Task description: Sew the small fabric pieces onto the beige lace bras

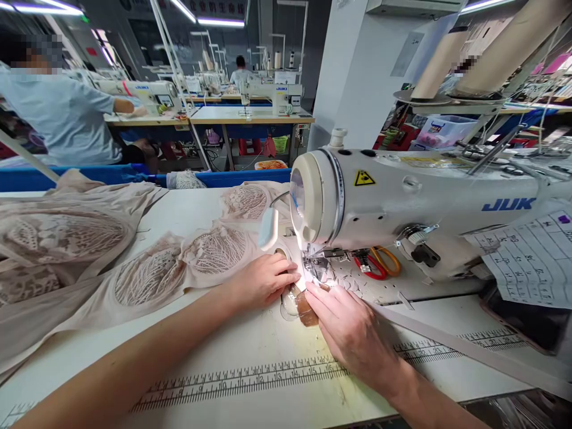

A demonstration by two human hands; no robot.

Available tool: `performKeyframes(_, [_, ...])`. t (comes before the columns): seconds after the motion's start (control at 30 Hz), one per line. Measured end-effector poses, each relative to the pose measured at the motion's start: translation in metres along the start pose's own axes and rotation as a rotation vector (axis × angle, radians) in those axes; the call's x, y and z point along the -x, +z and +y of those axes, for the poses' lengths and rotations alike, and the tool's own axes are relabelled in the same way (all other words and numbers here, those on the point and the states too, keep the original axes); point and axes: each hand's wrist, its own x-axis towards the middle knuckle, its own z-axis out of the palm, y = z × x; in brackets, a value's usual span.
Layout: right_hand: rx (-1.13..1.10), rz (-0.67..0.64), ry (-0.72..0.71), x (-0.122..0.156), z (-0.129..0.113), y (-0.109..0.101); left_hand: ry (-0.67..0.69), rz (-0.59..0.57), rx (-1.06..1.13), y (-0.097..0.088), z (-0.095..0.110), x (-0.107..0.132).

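Observation:
At the needle area of a white sewing machine [322, 196], my left hand [261, 279] presses its closed fingers on the edge of a beige lace bra [217, 253]; its thumb is mostly hidden. My right hand [348, 319] is just right of the presser foot [315, 268], fingers together on a narrow beige strip [447, 339] that trails away to the right. Beneath its fingertips is a brown taped piece [306, 308] on the machine bed. The stitching point is partly covered by my fingers and washed out by the lamp.
More lace bra pieces [67, 229] are piled at left. Scissors with red and orange handles [379, 262] lie behind my right hand. A printed ruler [250, 381] crosses the table front. A phone [527, 319] and paper sheet [531, 262] are at right. A co-worker [67, 113] sits ahead left.

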Motion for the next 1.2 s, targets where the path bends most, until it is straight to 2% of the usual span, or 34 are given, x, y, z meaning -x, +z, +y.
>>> performKeyframes(0.3, [0.035,-0.023,-0.002,0.001,-0.001,0.0,0.023,0.009,-0.027,-0.001,-0.006,-0.001])
performKeyframes(0.53, [0.036,-0.018,0.004,0.004,0.0,0.003,-0.057,-0.043,-0.055,0.002,-0.029,0.001])
performKeyframes(0.67, [0.035,0.007,-0.021,0.008,0.003,0.007,-0.129,-0.048,-0.077,0.0,-0.027,0.005])
performKeyframes(0.77, [0.013,0.046,-0.056,0.011,0.006,0.011,-0.189,-0.027,-0.08,-0.018,-0.01,0.02])
performKeyframes(0.87, [-0.019,0.068,-0.05,0.012,0.007,0.014,-0.32,-0.088,-0.118,-0.052,0.001,0.052])
performKeyframes(0.93, [-0.029,0.075,-0.048,0.011,0.006,0.013,-0.453,-0.151,-0.217,-0.077,-0.003,0.077])
performKeyframes(1.0, [-0.05,0.071,-0.053,0.009,0.002,0.009,-0.527,-0.228,-0.287,-0.095,-0.012,0.098])
performKeyframes(1.07, [-0.126,0.043,-0.025,0.006,-0.004,0.004,-0.518,-0.326,-0.278,-0.102,-0.019,0.106])
performKeyframes(1.13, [-0.279,0.009,0.027,0.003,-0.014,-0.002,-0.484,-0.39,-0.236,-0.1,-0.019,0.102])
performKeyframes(1.2, [-0.487,-0.032,0.09,-0.001,-0.027,-0.006,-0.5,-0.365,-0.206,-0.095,-0.012,0.087])
